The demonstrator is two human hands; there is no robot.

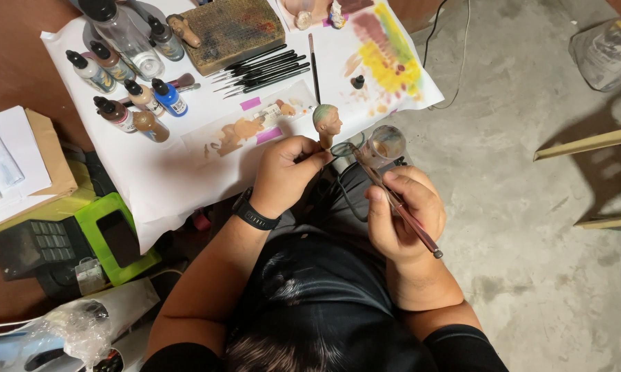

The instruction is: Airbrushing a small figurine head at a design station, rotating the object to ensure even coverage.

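Flesh-toned miniature head (327, 122) sits on a stick pinched in our left hand (283, 176), raised just off the white paper sheet (186, 165) for access. Our right hand (401, 213) grips an airbrush (383, 180) pen-style, nozzle near the head; paint bottles (128, 96) stand alongside.

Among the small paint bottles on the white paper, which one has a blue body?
The blue bottle, black-capped, lies at the right end of the cluster, nearest the row of brushes. Its neighbours hold brown, tan or clear contents; only this one is bright blue.
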